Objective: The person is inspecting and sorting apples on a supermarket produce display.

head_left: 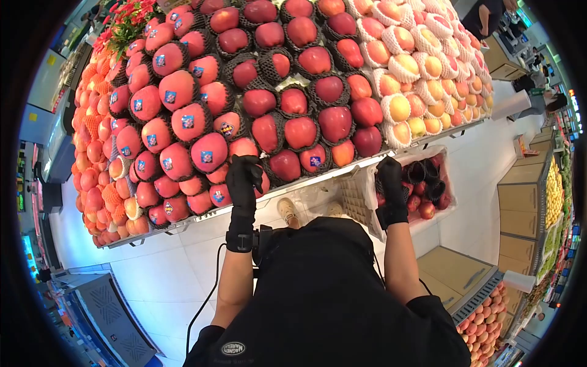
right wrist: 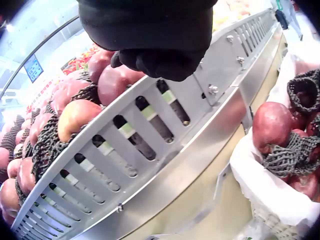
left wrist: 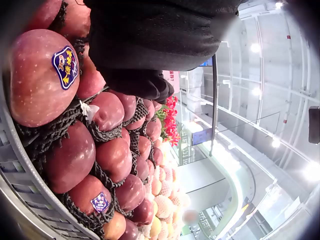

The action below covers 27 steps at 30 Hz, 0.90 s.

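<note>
My left hand (head_left: 244,177), in a black glove, is over the front edge of a sloped display of red apples. A red apple (head_left: 265,182) shows beside its fingers, and another apple (head_left: 243,147) lies just beyond it. In the left wrist view, the dark fingers (left wrist: 150,86) overlap the apples; I cannot tell whether they grip one. Further right, my gloved right hand (head_left: 390,178) is curled into a fist above the near side of a lined crate (head_left: 400,227). The right wrist view shows its bent fingers (right wrist: 160,62) in front of the display's slotted rail, with nothing visible in them.
Many apples sit in black foam nets (head_left: 244,72); paler fruit in white nets (head_left: 422,67) fills the right side. The slotted grey rail (right wrist: 165,145) runs along the display front. Red apples (right wrist: 272,125) and loose black nets (head_left: 434,191) lie in the crate. Cabinets (head_left: 516,226) stand right.
</note>
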Available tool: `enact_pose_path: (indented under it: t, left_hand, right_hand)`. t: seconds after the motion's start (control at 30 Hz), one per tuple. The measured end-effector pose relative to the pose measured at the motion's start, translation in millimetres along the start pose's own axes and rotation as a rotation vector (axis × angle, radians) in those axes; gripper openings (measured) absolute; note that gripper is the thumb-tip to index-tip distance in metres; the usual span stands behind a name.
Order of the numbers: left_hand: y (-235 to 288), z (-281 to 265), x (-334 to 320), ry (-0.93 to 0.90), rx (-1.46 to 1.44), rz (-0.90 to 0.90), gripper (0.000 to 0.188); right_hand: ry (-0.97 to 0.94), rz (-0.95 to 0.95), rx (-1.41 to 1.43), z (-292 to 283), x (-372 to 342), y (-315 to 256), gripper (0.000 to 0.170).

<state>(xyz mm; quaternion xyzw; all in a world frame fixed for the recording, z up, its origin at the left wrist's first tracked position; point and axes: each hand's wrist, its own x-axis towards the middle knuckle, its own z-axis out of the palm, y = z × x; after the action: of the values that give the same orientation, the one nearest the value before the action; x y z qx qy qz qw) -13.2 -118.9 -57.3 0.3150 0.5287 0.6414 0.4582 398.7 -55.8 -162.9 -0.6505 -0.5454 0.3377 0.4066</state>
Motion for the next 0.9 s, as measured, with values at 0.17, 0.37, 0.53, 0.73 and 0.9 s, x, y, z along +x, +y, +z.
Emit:
enact_pose_path:
  t: [0.17,0.37,0.53,0.73,0.9]
  left_hand:
    - [-8.6,-16.0,9.7,-0.022,-0.123,-0.074,0.045]
    - [-16.5,-19.6,15.5,-0.020,-0.196,-0.117,0.045]
    - [-18.7,-23.1,20.0,-0.056,-0.238,-0.116,0.044]
    - [-22.9,-18.6,15.6,-0.061,-0.064,-0.042,0.035]
    - [-16.8,1.3,22.2,-0.036,0.041,0.042,0.027]
  right_hand:
    - [-0.047,0.014,0.094,32.1,3.6,-37.8,0.011]
    - [-0.148,-0.054,0.266,63.2,-1.5,-95.1,0.012]
    - [-0.178,-0.107,0.129,77.9,13.4,-132.1,0.011]
    - [-0.030,-0.472,-0.045,96.8,54.7,-162.7,0.009]
    - [-0.046,-0.618,-0.164,104.9,93.6,-169.2,0.016]
